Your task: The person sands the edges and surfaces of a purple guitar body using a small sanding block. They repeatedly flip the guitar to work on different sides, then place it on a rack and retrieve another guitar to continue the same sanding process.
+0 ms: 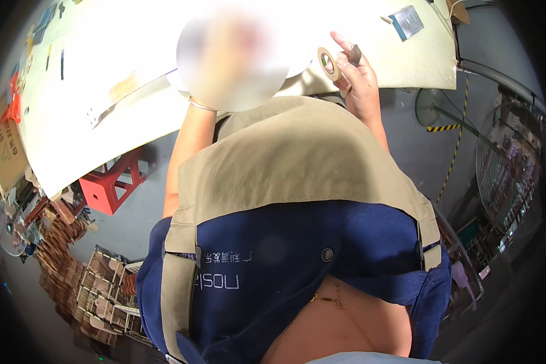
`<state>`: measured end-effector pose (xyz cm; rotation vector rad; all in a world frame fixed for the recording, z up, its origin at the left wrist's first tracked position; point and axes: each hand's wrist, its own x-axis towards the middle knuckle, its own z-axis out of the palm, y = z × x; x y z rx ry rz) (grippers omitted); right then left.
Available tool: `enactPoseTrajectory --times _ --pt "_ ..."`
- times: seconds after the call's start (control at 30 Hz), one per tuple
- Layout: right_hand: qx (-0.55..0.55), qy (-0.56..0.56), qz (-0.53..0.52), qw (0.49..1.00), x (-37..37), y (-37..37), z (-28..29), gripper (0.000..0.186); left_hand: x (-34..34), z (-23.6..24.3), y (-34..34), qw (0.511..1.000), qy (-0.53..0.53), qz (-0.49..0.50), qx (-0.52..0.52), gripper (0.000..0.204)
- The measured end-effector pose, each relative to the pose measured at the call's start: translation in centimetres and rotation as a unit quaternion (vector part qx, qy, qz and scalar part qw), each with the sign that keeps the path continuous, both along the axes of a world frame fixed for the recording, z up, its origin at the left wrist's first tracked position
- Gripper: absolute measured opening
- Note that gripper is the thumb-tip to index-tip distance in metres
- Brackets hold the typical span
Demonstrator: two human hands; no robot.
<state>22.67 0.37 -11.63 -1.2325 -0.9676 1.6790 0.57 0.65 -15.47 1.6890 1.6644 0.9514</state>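
White worktable [103,91] is stretching across the top of my view. I'm holding my right hand [359,82] over its near edge, fingers pinching a tape roll [329,63]; no strip looks pulled yet. My left hand is blurred, so I cannot tell its state.

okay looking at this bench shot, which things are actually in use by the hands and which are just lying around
In use:
right hand, its grip on the roll of tape
white table, under the hands

Lying about:
blue-edged plate on the table
red stool
standing fan
cardboard box

The left hand is hidden behind a blur.
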Motion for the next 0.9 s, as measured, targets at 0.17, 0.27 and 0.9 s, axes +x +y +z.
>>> enactPoseTrajectory --times 0.17,0.27,0.9 --pt "-0.001 -0.005 0.023 1.000 0.5 0.0 -0.4 0.042 -1.5 -0.5 -0.1 0.995 -0.100 0.007 -0.015 0.013" --pt "-0.007 -0.002 0.016 1.000 0.4 0.0 -0.5 0.043 -1.3 -0.6 -0.4 0.989 -0.148 -0.010 -0.029 0.013" --pt "-0.011 -0.005 -0.004 1.000 0.9 -0.6 -1.0 0.042 1.8 -1.8 -1.8 0.986 0.117 0.062 0.097 0.035"
